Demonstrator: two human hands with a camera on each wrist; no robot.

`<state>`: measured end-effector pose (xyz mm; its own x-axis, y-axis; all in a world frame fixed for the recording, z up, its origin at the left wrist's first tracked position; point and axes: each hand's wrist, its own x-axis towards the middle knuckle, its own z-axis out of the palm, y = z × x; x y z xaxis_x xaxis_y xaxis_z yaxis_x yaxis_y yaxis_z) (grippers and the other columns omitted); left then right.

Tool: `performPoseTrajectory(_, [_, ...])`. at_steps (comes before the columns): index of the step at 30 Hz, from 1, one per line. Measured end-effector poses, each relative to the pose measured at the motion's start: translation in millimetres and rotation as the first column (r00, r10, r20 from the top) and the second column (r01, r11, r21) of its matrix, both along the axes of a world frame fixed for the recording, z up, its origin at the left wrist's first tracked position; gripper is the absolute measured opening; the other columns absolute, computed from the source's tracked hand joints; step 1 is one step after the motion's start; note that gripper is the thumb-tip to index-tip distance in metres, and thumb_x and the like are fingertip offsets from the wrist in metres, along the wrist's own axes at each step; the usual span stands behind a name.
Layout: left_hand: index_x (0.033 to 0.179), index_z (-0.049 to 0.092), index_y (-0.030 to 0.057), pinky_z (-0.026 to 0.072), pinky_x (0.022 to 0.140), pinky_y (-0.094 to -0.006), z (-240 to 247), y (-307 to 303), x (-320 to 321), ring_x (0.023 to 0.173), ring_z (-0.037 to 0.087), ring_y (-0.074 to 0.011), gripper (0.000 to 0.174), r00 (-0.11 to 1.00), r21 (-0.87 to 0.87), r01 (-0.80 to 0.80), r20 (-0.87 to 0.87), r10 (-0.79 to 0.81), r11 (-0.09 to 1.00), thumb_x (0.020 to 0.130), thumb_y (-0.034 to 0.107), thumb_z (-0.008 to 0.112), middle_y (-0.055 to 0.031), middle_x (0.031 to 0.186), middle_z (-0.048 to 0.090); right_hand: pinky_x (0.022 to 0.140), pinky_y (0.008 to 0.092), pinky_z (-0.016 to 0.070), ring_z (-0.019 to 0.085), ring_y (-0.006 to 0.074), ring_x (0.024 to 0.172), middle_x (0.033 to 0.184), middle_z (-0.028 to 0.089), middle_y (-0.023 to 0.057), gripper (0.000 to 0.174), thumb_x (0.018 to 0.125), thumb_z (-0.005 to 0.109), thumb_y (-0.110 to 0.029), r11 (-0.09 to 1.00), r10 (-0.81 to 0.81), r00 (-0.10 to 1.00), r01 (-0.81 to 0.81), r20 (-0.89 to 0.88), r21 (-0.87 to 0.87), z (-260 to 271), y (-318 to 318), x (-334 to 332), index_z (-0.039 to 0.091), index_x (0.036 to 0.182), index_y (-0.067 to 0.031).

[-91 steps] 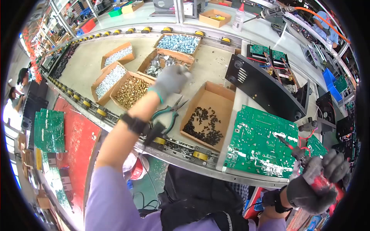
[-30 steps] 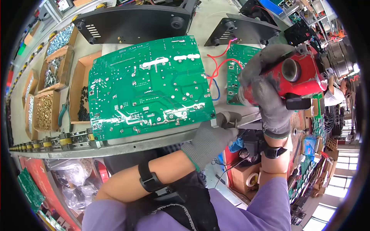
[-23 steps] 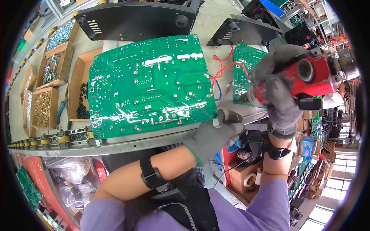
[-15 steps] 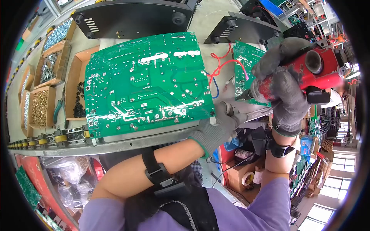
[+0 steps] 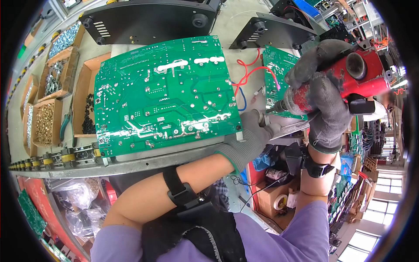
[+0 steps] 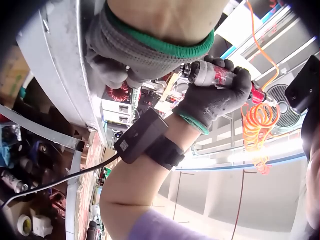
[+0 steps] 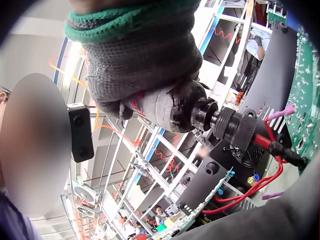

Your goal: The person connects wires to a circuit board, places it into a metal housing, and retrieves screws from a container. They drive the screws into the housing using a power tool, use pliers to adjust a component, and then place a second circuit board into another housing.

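Note:
In the head view, a large green circuit board point(image 5: 170, 98) lies solder side up near the bench's front edge. The gloved left hand point(image 5: 246, 142) is beside its lower right corner, fingers curled; whether they grip anything is hidden. The gloved right hand point(image 5: 325, 100) grips a red power driver point(image 5: 362, 74) pointing left, its tip close to the left fingers. The right wrist view shows the driver's knurled chuck point(image 7: 234, 128) and dark bit near a green board point(image 7: 306, 100). In the left wrist view the left hand point(image 6: 125, 55) curls beside the metal bench edge.
Two black panels point(image 5: 148, 22) point(image 5: 275, 32) stand behind the board. Red and blue wires point(image 5: 244, 81) lie between it and a smaller green board point(image 5: 279, 65). Cardboard boxes point(image 5: 80, 94) of small parts stand left, with pliers point(image 5: 65, 125) among them. A roller track point(image 5: 65, 158) runs along the front.
The view has swung rightwards from the part boxes. The left hand has come from those boxes to the board's corner; the driver is now higher, its tip near the left fingers.

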<state>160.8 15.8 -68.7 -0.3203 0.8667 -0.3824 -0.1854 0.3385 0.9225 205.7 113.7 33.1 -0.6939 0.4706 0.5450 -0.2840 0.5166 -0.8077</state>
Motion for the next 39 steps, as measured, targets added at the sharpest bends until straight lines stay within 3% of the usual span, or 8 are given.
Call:
performPoseTrajectory(4, [0.084, 0.057, -0.0028, 0.0483, 0.047, -0.0284, -4.7, 1.9, 0.7, 0.053, 0.059, -0.012, 0.022, 0.997, 0.003, -0.007, -0.082, 0.008, 1.0, 0.087, 0.016, 0.068, -0.0079, 0.064, 0.058, 0.067, 0.0348, 0.0474, 0.054, 0.0176, 0.072, 0.085, 0.053, 0.009, 0.048, 0.082, 0.07, -0.019, 0.996, 0.067, 0.998, -0.067, 0.008, 0.053, 2.1, 5.9, 1.0, 0.047, 0.12, -0.001])
performPoseTrajectory(12, [0.077, 0.057, -0.0017, 0.0477, 0.049, -0.0315, -1.3, 2.5, -1.3, 0.052, 0.059, -0.0145, 0.031, 0.991, -0.011, -0.029, -0.133, 0.027, 1.0, 0.085, 0.025, 0.072, -0.009, 0.061, 0.059, 0.066, 0.0353, 0.0485, 0.055, 0.0182, 0.072, 0.085, 0.055, 0.01, 0.05, 0.081, 0.071, -0.019, 0.998, 0.034, 0.999, -0.034, 0.01, 0.043, 4.6, 7.3, 4.0, 0.047, 0.121, 0.0001])
performPoseTrajectory(14, [0.077, 0.057, -0.0019, 0.0475, 0.049, -0.0314, -8.5, 3.8, 0.8, 0.051, 0.058, -0.0143, 0.033, 0.97, 0.071, -0.054, -0.232, 0.069, 0.996, 0.084, 0.026, 0.073, -0.0078, 0.059, 0.058, 0.066, 0.0351, 0.0487, 0.055, 0.0183, 0.072, 0.085, 0.055, 0.0104, 0.051, 0.081, 0.071, -0.019, 0.998, 0.02, 1.0, -0.021, 0.013, 0.06, 2.1, 10.3, 6.2, 0.047, 0.121, 0.0005])
performPoseTrajectory(20, [0.081, 0.058, -0.0019, 0.0462, 0.047, -0.0286, -4.8, 4.9, -4.7, 0.051, 0.056, -0.0114, 0.033, 0.999, 0.008, -0.005, -0.053, 0.005, 1.0, 0.085, 0.026, 0.074, -0.0055, 0.059, 0.057, 0.066, 0.0347, 0.0494, 0.056, 0.0181, 0.071, 0.085, 0.056, 0.0103, 0.048, 0.08, 0.072, -0.019, 0.997, 0.028, 1.0, -0.028, 0.004, 0.066, 3.3, 7.9, 2.7, 0.049, 0.118, 0.0009])
performPoseTrajectory(30, [0.077, 0.058, -0.0016, 0.0461, 0.048, -0.0297, -7.6, 9.0, -3.4, 0.051, 0.056, -0.0125, 0.034, 0.986, -0.042, -0.008, -0.169, 0.001, 0.999, 0.084, 0.027, 0.075, -0.0061, 0.059, 0.057, 0.065, 0.0349, 0.048, 0.053, 0.0175, 0.071, 0.083, 0.053, 0.0086, 0.048, 0.08, 0.071, -0.018, 0.999, 0.008, 1.0, -0.007, -0.015, 0.046, -2.8, 9.9, 6.7, 0.048, 0.118, -0.0003])
performPoseTrajectory(35, [0.068, 0.055, -0.0003, 0.0425, 0.049, -0.0324, -8.8, 5.8, -3.0, 0.053, 0.051, -0.0128, 0.036, 0.977, 0.084, -0.079, -0.192, 0.094, 0.993, 0.08, 0.024, 0.078, -0.0057, 0.057, 0.054, 0.065, 0.0352, 0.0476, 0.053, 0.0177, 0.07, 0.083, 0.053, 0.0084, 0.048, 0.08, 0.071, -0.019, 0.996, -0.016, 1.0, 0.016, 0.004, 0.089, -3.6, 11.6, 5.5, 0.048, 0.118, -0.0004])
performPoseTrajectory(37, [0.066, 0.054, 0.0001, 0.0415, 0.049, -0.032, -14.7, 5.7, 0.3, 0.053, 0.049, -0.0115, 0.036, 0.973, 0.133, -0.106, -0.19, 0.13, 0.985, 0.079, 0.023, 0.078, -0.0049, 0.057, 0.052, 0.065, 0.035, 0.0473, 0.053, 0.0178, 0.071, 0.084, 0.053, 0.0084, 0.047, 0.08, 0.069, -0.019, 0.991, 0.112, 0.992, -0.116, -0.061, -0.071, -8.2, 13.2, 4.4, 0.048, 0.118, -0.0005])
performPoseTrajectory(39, [0.064, 0.052, 0.0006, 0.0404, 0.049, -0.0316, -20.4, 6.1, 2.3, 0.054, 0.048, -0.0102, 0.036, 0.968, 0.182, -0.131, -0.186, 0.165, 0.975, 0.079, 0.021, 0.078, -0.0041, 0.056, 0.05, 0.065, 0.035, 0.0471, 0.053, 0.0177, 0.072, 0.084, 0.052, 0.0084, 0.047, 0.08, 0.068, -0.018, 0.999, 0.047, 0.998, -0.047, -0.038, 0.018, -7.1, 16.1, 7.5, 0.047, 0.118, -0.0006])
